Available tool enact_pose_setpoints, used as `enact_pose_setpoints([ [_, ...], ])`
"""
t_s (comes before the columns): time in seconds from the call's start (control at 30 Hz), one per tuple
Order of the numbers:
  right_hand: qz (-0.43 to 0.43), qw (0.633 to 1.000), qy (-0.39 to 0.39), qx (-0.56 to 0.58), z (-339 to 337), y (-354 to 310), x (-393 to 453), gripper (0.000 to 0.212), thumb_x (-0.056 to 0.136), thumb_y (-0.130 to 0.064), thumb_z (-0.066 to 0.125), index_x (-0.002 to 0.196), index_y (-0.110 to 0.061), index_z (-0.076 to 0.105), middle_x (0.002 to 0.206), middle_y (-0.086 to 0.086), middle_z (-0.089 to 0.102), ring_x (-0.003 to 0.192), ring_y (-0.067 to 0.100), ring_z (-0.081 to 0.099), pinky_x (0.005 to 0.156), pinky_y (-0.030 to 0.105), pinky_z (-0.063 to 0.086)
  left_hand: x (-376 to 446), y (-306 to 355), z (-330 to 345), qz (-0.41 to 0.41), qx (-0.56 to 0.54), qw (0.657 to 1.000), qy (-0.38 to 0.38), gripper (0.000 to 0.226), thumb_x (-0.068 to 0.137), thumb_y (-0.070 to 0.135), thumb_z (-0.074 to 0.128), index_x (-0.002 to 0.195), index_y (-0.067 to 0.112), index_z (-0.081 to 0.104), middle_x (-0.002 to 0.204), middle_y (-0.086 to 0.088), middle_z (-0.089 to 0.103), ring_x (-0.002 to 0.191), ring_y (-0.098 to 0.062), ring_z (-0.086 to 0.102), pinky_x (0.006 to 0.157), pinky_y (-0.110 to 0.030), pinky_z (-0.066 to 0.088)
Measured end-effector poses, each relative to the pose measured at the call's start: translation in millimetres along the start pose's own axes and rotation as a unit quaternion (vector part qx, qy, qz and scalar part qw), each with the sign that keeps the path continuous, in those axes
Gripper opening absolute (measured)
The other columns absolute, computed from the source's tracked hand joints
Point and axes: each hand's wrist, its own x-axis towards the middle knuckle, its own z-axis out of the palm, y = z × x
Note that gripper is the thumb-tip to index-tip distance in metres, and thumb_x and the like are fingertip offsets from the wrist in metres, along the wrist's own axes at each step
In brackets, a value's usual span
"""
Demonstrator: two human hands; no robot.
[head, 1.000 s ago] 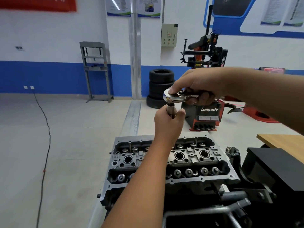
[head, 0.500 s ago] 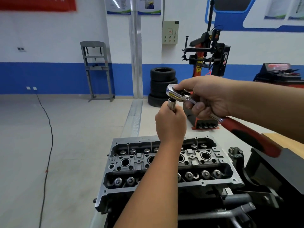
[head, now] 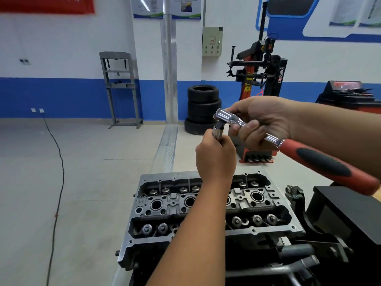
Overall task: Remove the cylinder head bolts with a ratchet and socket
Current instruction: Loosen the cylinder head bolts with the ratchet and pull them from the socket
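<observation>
A grey cylinder head sits on a stand below my hands, with its valve springs and plug wells exposed. Above it I hold a chrome ratchet with a red and black handle that points down to the right. My right hand grips the chrome shank just behind the ratchet head. My left hand is wrapped around the socket extension that hangs under the ratchet head. The lower end of the extension and the bolt under it are hidden by my left hand and forearm.
The black engine stand with its arms stands to the right of the head. On the floor behind are a stack of tyres, a red tyre changer, a grey press frame and a black cable.
The ratchet handle has swung round toward me and to the right, so its red grip is now in view. My left hand has stayed on the extension.
</observation>
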Motion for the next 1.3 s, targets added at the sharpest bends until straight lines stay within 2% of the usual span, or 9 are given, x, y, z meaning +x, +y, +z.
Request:
enact_pose_setpoints([
  [0.43, -0.119, 0.992, 0.042, 0.016, 16, 29, 20, 0.031, 0.099, -0.03, 0.06, 0.083, -0.005, 0.059, 0.06, 0.005, 0.053, 0.029, 0.008, 0.04, 0.027, 0.018, 0.031, 0, -2, -6, 0.016, 0.008, 1.0, -0.024, 0.03, 0.094, 0.031, 0.063, 0.071, 0.027, 0.043, 0.064, 0.01, 0.056, 0.06, -0.007, 0.054, 0.051, -0.027, 0.042],
  [0.6, -0.134, 0.985, 0.06, -0.09, 22, 28, 7, 0.036, 0.102, -0.039, 0.06, 0.083, -0.009, 0.057, 0.062, 0.004, 0.05, 0.032, 0.006, 0.038, 0.03, 0.016, 0.03, 5, 0, -5, 0.009, 0.037, 0.999, -0.035, 0.025, 0.097, 0.03, 0.064, 0.077, 0.022, 0.05, 0.07, 0.004, 0.06, 0.067, -0.019, 0.059, 0.06, -0.037, 0.05],
  [0.7, -0.178, 0.953, 0.083, -0.233, 27, 41, -18, 0.035, 0.088, -0.029, 0.081, 0.102, -0.025, 0.05, 0.074, 0.013, 0.065, 0.04, 0.015, 0.049, 0.039, 0.023, 0.044, 0, -3, -7, 0.047, -0.049, 0.994, -0.081, 0.019, 0.095, 0.018, 0.059, 0.077, 0.018, 0.054, 0.067, 0.005, 0.054, 0.062, -0.016, 0.057, 0.061, -0.029, 0.051],
  [0.87, -0.176, 0.952, 0.004, -0.251, 25, 74, -82, 0.092, 0.076, 0.004, 0.081, 0.079, -0.076, 0.037, 0.092, 0.017, 0.071, 0.053, 0.029, 0.066, 0.046, 0.034, 0.054, 10, -3, -4, 0.014, 0.026, 1.0, 0.011, 0.028, 0.102, 0.009, 0.053, 0.075, 0.019, 0.053, 0.068, 0.012, 0.052, 0.06, 0.001, 0.053, 0.051, -0.009, 0.039],
  [0.93, -0.181, 0.943, 0.027, -0.277, 20, 82, -94, 0.096, 0.08, 0.001, 0.08, 0.108, -0.081, 0.038, 0.094, 0.015, 0.069, 0.049, 0.026, 0.063, 0.044, 0.032, 0.052, 11, 3, -4, 0.028, 0.018, 0.999, 0.03, 0.037, 0.1, 0.005, 0.051, 0.068, 0.023, 0.047, 0.066, 0.012, 0.049, 0.065, 0.011, 0.056, 0.056, -0.002, 0.039],
  [1.0, -0.172, 0.915, 0.08, -0.355, 10, 85, -100, 0.075, 0.087, -0.008, 0.077, 0.136, -0.054, 0.042, 0.09, 0.014, 0.065, 0.046, 0.021, 0.059, 0.042, 0.028, 0.048, 11, 0, -4, 0.04, 0.008, 0.999, 0.002, 0.041, 0.097, 0.001, 0.053, 0.063, 0.023, 0.046, 0.062, 0.01, 0.049, 0.067, 0.019, 0.053, 0.058, 0.001, 0.037],
  [1.07, -0.169, 0.842, 0.147, -0.491, 0, 81, -102, 0.035, 0.094, -0.021, 0.068, 0.123, -0.031, 0.051, 0.087, 0.007, 0.061, 0.054, 0.019, 0.06, 0.047, 0.032, 0.049, 13, -2, -6, 0.02, -0.013, 0.999, -0.039, 0.038, 0.094, 0.002, 0.056, 0.059, 0.015, 0.051, 0.053, 0.01, 0.049, 0.056, 0.006, 0.052, 0.051, -0.006, 0.038],
  [1.17, -0.163, 0.709, 0.194, -0.658, 5, 75, -108, 0.01, 0.097, -0.027, 0.051, 0.094, -0.032, 0.043, 0.086, -0.001, 0.055, 0.069, 0.016, 0.057, 0.055, 0.032, 0.041, 30, 4, -15, -0.092, -0.073, 0.98, -0.161, 0.029, 0.098, 0.014, 0.057, 0.072, 0.003, 0.062, 0.048, 0.006, 0.043, 0.047, -0.011, 0.037, 0.046, -0.026, 0.031],
  [1.3, -0.195, 0.631, 0.276, -0.698, 27, 75, -101, 0.006, 0.096, -0.023, 0.049, 0.102, -0.024, 0.048, 0.081, -0.002, 0.051, 0.065, 0.016, 0.051, 0.049, 0.029, 0.031, 41, 7, -33, -0.127, -0.136, 0.937, -0.294, 0.039, 0.098, 0.016, 0.056, 0.06, 0.023, 0.056, 0.049, 0.002, 0.04, 0.042, -0.015, 0.032, 0.043, -0.025, 0.029],
])
